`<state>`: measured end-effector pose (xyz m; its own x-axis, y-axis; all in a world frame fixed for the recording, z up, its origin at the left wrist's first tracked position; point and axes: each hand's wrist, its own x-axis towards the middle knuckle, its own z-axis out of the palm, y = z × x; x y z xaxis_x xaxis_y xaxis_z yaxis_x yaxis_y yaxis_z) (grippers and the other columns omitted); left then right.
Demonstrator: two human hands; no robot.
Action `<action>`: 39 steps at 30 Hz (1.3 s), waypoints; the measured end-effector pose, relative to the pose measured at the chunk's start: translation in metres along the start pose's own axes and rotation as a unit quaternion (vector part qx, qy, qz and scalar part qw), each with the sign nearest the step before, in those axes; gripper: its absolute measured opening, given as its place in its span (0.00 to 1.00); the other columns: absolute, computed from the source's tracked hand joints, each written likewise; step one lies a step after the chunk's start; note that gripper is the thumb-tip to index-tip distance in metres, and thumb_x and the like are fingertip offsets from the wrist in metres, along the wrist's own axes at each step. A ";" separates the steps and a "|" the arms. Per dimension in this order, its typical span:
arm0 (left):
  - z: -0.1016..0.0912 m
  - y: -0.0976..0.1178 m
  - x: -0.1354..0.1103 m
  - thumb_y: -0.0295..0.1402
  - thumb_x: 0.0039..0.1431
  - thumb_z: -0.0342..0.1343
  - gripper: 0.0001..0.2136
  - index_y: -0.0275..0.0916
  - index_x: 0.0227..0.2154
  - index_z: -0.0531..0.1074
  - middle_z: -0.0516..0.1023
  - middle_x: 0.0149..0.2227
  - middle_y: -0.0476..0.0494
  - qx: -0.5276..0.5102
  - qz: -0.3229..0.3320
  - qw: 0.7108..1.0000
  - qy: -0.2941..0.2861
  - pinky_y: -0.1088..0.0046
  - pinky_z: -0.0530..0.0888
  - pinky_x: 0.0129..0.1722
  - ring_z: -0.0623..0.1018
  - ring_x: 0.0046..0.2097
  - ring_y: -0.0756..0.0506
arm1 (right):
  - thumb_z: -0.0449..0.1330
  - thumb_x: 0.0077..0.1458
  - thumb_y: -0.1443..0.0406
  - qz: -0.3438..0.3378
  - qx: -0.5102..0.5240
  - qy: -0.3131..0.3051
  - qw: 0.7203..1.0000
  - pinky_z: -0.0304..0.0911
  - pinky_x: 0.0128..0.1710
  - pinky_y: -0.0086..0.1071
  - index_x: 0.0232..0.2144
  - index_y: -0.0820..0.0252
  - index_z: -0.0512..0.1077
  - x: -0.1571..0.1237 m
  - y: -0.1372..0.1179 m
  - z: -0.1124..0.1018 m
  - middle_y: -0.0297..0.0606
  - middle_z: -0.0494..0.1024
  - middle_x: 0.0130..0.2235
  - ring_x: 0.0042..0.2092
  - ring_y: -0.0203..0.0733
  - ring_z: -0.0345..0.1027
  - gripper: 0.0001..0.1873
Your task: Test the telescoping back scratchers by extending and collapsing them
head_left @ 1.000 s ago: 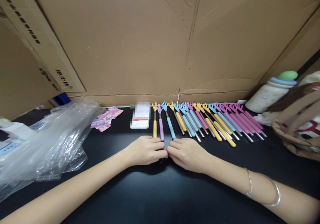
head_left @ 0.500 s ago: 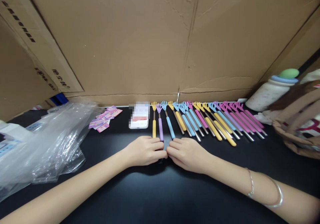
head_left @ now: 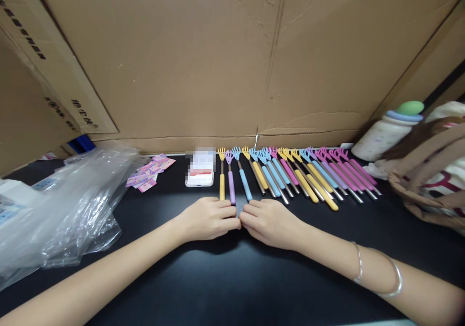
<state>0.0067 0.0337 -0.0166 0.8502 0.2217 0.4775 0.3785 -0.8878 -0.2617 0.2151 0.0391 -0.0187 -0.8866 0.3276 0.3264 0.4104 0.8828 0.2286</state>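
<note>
My left hand [head_left: 210, 219] rests on the table with its fingers curled closed, at the lower ends of a yellow back scratcher [head_left: 222, 185] and a purple back scratcher [head_left: 231, 183]. My right hand [head_left: 271, 222] is likewise closed, its knuckles just below a blue back scratcher [head_left: 245, 184]. The fingertips of both hands nearly meet in the middle. Whatever lies under the fingers, if anything, is hidden. To the right, a row of several back scratchers [head_left: 308, 173] in yellow, blue, pink and purple lies with the claw heads toward the cardboard.
A phone [head_left: 199, 168] and a scatter of small pink-purple cards [head_left: 150, 171] lie left of the row. Clear plastic bags [head_left: 72, 214] cover the left side. A white bottle [head_left: 385, 134] and a brown bag [head_left: 417, 176] stand at right. Cardboard [head_left: 181, 64] walls the back.
The whole view has shifted slightly, so everything sits a little further left. Both hands keep the same closed pose in the same place by the back scratchers.
</note>
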 end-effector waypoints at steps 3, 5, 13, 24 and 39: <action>0.000 0.000 0.000 0.29 0.61 0.44 0.08 0.40 0.30 0.67 0.68 0.24 0.52 0.000 -0.003 1.000 -0.005 0.74 0.59 0.25 0.66 0.27 0.52 | 0.45 0.58 0.67 0.001 0.000 -0.002 1.000 0.46 0.28 0.30 0.25 0.61 0.63 0.000 0.001 0.000 0.33 0.66 0.25 0.27 0.33 0.57 0.12; 0.001 0.000 0.000 0.29 0.61 0.44 0.08 0.40 0.30 0.68 0.68 0.24 0.52 0.001 -0.006 1.000 -0.007 0.74 0.59 0.25 0.66 0.27 0.52 | 0.45 0.58 0.67 0.001 0.000 -0.002 1.000 0.46 0.28 0.30 0.25 0.61 0.63 0.000 0.001 -0.001 0.33 0.66 0.25 0.27 0.33 0.57 0.12; 0.002 0.000 -0.001 0.29 0.62 0.43 0.08 0.40 0.31 0.67 0.68 0.24 0.52 0.004 -0.001 1.000 -0.010 0.75 0.58 0.26 0.66 0.28 0.52 | 0.46 0.58 0.67 -0.025 -0.024 0.022 0.999 0.44 0.27 0.31 0.24 0.60 0.63 0.000 0.002 -0.003 0.33 0.66 0.24 0.27 0.33 0.56 0.12; 0.000 -0.002 -0.002 0.28 0.62 0.41 0.09 0.41 0.34 0.66 0.70 0.27 0.52 0.001 0.005 0.999 -0.044 0.75 0.58 0.26 0.67 0.29 0.53 | 0.43 0.60 0.65 0.123 -0.107 0.027 0.986 0.52 0.33 0.29 0.29 0.61 0.68 -0.015 0.074 -0.034 0.39 0.69 0.29 0.35 0.37 0.58 0.15; -0.001 -0.002 -0.002 0.28 0.62 0.41 0.08 0.41 0.34 0.66 0.70 0.27 0.52 0.008 0.002 0.999 -0.037 0.75 0.59 0.26 0.67 0.29 0.53 | 0.48 0.58 0.66 0.109 -0.067 -0.010 0.992 0.55 0.43 0.35 0.36 0.61 0.70 -0.016 0.071 -0.014 0.42 0.71 0.35 0.42 0.41 0.60 0.11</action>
<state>0.0041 0.0341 -0.0160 0.8760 0.2488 0.4133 0.3809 -0.8824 -0.2763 0.2610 0.0917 0.0055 -0.7771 0.5141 0.3630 0.6166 0.7375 0.2754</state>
